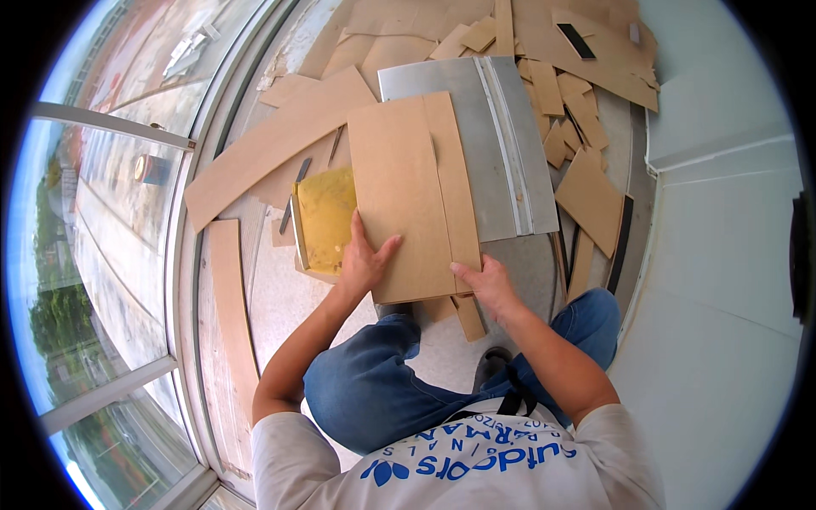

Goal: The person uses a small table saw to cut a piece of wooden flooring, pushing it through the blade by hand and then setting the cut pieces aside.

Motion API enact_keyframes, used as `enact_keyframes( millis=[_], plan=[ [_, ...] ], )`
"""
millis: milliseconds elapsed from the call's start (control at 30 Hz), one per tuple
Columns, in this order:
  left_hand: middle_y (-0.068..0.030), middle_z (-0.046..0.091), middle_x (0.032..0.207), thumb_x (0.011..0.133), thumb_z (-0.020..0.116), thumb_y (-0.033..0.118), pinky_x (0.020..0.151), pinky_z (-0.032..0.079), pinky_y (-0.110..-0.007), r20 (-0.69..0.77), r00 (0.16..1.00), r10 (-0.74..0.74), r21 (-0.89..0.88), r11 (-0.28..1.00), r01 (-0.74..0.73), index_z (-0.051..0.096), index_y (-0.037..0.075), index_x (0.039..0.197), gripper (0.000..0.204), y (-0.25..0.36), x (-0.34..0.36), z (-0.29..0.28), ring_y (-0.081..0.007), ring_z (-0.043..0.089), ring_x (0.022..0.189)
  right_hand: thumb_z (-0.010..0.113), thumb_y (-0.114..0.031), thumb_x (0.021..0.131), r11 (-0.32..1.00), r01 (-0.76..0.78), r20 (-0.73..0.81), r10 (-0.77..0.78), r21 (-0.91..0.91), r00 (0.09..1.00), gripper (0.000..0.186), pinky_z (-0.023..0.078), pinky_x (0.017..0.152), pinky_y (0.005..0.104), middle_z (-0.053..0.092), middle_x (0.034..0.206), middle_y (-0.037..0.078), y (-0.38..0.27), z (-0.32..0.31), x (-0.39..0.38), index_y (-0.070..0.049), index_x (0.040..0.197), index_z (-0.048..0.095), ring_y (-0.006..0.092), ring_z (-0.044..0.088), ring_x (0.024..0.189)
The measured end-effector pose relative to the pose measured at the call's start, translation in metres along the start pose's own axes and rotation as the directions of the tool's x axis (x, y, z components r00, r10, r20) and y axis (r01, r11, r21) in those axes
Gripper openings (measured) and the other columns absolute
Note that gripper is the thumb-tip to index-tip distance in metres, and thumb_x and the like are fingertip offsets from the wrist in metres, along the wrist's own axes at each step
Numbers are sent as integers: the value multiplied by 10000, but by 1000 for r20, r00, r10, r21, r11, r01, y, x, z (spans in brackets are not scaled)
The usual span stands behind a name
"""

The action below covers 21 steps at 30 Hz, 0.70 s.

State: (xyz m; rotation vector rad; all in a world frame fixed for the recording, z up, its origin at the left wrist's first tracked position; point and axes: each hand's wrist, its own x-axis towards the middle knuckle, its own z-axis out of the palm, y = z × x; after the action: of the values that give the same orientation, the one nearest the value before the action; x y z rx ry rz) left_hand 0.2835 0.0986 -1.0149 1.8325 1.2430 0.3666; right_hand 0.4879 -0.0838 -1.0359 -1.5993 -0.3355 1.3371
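A light brown board (395, 170) is tilted in front of me, with a narrower strip of the same brown (457, 183) along its right side. A dark gap shows at the seam between the two. My left hand (365, 259) grips the board's left edge, with the thumb on its face. At the lower right corner my right hand (489, 282) pinches the strip, thumb on top and fingers hidden beneath. Just left of the board sits a yellow box-like thing (325, 217), partly covered. A grey panel (459, 110) with a pale stripe lies behind the board.
Long brown planks (229, 289) lie at the left, by the glass window wall (110, 255). Many offcuts (586, 119) are scattered at the right, near a white wall (722, 238). Flattened cardboard (595, 34) covers the far floor. A dark strip (297, 187) lies by the yellow thing.
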Motion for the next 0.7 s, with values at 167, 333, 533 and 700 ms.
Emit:
enact_keyframes(
  millis=[167,333,533,700],
  plan=[
    [-373,641,1259,917,786,417,937,563,-499,21,1000,4,89,996,-6,159,-48,1593,1033,2,-17,-4,-489,683,1116,797,-200,929,994,-103,93,100,30,991,426,564,905,326,719,1146,102,1,-1,-12,48,1236,636,162,685,1010],
    [-367,643,1250,917,789,405,925,566,-498,8,1000,24,93,995,-24,156,-47,1589,1028,-5,-30,-2,-490,685,1106,769,-197,945,989,-130,70,135,-71,988,390,550,927,324,716,1152,92,-6,4,-29,35,1233,649,159,679,1020],
    [-375,622,1274,911,799,385,928,564,-497,45,997,56,26,998,-57,157,-59,1576,1027,-7,-37,1,-491,679,1116,770,-217,946,999,-51,100,52,-10,994,401,538,932,316,712,1144,85,7,-2,-37,36,1232,647,153,667,1035],
    [-343,595,1305,912,807,268,981,540,-482,58,998,-25,-11,1000,26,278,-63,1505,862,-1,-37,2,-446,651,1172,752,-197,931,996,-24,64,29,-85,998,371,553,854,326,730,1061,104,6,-4,-34,55,1189,665,158,679,950]
  ],
)
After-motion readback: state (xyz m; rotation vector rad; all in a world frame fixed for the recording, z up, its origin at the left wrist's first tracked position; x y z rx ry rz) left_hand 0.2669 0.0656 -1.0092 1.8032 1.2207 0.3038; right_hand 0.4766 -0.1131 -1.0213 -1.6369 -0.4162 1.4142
